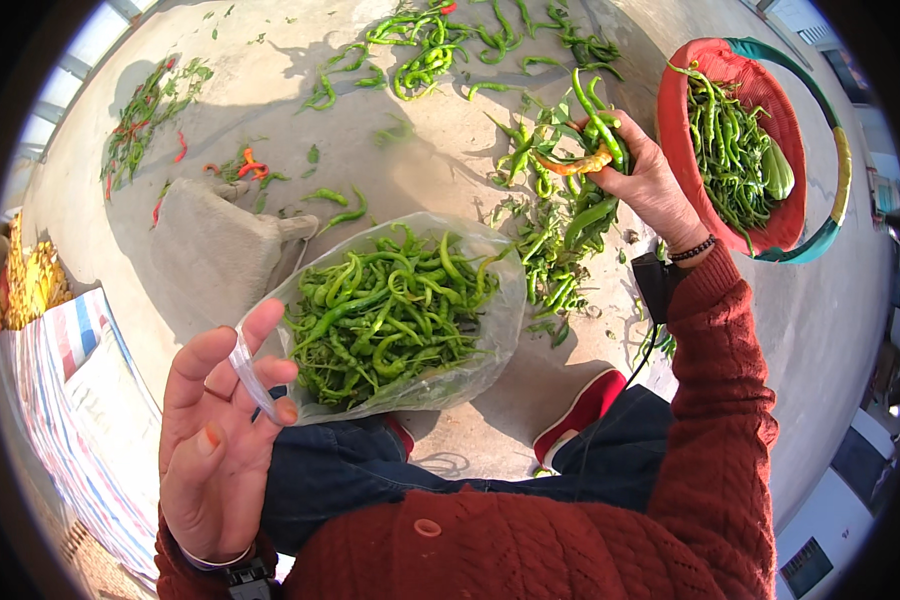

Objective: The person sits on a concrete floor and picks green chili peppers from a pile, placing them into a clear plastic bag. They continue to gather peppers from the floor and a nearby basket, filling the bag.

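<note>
My left hand is at the lower left, fingers curled, with the handle of a clear plastic bag looped over its fingers. Long green chili peppers fill the open bag, which lies in front of my knees. At the upper right, my right hand grips a bunch of green peppers, with one orange, wrinkled pepper among them. The bunch is above a heap of peppers and leaves on the concrete floor. My palm hides part of the bunch.
A red basket with a green-and-yellow handle holds green peppers and a pale green vegetable at the right. More peppers lie scattered ahead. A low stool-like object stands left of the bag; a striped sack lies further left.
</note>
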`<state>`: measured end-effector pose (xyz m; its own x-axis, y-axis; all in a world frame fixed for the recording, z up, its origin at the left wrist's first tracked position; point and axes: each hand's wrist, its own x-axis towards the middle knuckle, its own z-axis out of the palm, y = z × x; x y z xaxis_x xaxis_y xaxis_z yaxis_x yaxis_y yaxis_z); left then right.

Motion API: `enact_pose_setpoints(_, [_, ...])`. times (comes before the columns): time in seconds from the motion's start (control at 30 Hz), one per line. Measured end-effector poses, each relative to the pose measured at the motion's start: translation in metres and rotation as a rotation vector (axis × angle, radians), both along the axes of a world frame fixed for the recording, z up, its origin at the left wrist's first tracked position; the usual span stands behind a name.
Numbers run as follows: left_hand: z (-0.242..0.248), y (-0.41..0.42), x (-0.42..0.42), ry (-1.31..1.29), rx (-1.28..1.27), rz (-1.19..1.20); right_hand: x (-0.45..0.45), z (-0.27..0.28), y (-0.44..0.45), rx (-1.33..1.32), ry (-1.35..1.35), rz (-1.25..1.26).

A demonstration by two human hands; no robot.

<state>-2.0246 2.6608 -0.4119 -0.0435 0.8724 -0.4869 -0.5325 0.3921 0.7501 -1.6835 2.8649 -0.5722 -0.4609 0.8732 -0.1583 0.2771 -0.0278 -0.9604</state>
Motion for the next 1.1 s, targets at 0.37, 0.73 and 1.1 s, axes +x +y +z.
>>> enact_pose_setpoints(0.37, [0.002, -0.003, -0.002, 0.041, 0.005, -0.033, -0.117, 0.010, -0.090, 0.147, -0.055, 0.595])
enact_pose_setpoints(0.73, [0.002, -0.008, -0.007, 0.021, 0.031, -0.075, -0.143, -0.018, -0.123, 0.787, -0.270, 0.474])
enact_pose_setpoints(1.1, [0.005, -0.016, -0.008, 0.008, 0.027, -0.047, -0.134, 0.001, -0.104, -0.079, 0.174, 0.273])
